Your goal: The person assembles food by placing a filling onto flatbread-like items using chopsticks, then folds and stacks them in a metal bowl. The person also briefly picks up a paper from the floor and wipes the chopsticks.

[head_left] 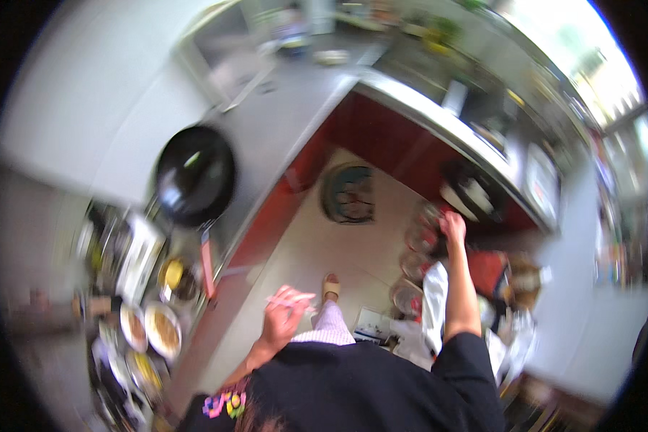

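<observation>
My left hand (284, 313) is raised in front of my body, its fingers closed around a thin pale pinkish strip (301, 298) that I cannot name. Stretched forward and to the right, my right hand (452, 225) is at the red cabinets, near several clear jars (419, 240) with red parts on the floor. Its fingers look curled, and what they hold, if anything, is too blurred to make out. A white plastic bag (435, 299) hangs or stands beside my right forearm.
On the left counter are a black wok (195, 176) with a red handle and plates of food (163, 330). A dark teal round item (348, 192) lies on the tiled floor (295, 248). The far counter's pale edge (439, 122) runs above the red cabinets. More bags and boxes crowd the right side.
</observation>
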Demonstrator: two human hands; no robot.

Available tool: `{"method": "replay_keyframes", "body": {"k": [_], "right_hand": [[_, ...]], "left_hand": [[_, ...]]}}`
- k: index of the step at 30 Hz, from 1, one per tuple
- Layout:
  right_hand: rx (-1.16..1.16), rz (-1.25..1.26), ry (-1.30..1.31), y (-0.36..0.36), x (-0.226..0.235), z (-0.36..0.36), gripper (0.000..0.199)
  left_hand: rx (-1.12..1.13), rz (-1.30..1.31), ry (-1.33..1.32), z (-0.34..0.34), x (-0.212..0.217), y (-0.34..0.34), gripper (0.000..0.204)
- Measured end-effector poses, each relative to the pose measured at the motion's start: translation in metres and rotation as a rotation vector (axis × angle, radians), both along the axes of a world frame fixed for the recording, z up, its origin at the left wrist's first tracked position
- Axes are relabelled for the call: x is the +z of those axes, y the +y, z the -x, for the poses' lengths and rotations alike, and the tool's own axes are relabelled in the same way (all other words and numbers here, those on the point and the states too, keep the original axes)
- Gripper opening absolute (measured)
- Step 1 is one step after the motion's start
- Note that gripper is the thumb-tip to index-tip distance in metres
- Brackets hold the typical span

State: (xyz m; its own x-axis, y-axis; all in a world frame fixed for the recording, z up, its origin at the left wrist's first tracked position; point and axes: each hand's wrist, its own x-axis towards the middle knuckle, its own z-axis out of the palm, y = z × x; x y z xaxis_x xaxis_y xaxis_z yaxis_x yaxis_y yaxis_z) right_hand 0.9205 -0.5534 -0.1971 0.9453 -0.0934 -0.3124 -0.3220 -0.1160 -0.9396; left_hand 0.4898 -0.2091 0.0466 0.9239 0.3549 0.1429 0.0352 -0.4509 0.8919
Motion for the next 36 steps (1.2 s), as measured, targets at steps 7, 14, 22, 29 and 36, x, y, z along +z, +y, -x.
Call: {"method": "replay_keyframes", "body": {"k": [7, 14, 22, 29, 36], "right_hand": [[1.392, -0.34, 0.584, 0.196, 0.126, 0.233, 0.035], [1.839, -0.435, 0.527, 0.301, 0.255, 0.366, 0.041], [1.895, 0.107, -0.519, 0.401, 0.251, 0.509, 0.012], [1.781, 0.364, -1.104, 0.517, 0.157, 0.585, 0.015], [1.812, 0.752, -1.025, 0.518, 0.116, 0.622, 0.018]], "left_hand": [[0.239, 0.122, -0.186, 0.021, 0.021, 0.014, 0.021], [0.58, 0.803, -0.263, 0.128, 0.029, 0.025, 0.026], [0.864, 0.582, -0.142, 0.314, -0.021, 0.041, 0.028], [1.046, 0.25, 0.061, 0.515, -0.065, 0.037, 0.019], [1.09, 0.309, 0.07, 0.604, -0.064, 0.04, 0.021]]}}
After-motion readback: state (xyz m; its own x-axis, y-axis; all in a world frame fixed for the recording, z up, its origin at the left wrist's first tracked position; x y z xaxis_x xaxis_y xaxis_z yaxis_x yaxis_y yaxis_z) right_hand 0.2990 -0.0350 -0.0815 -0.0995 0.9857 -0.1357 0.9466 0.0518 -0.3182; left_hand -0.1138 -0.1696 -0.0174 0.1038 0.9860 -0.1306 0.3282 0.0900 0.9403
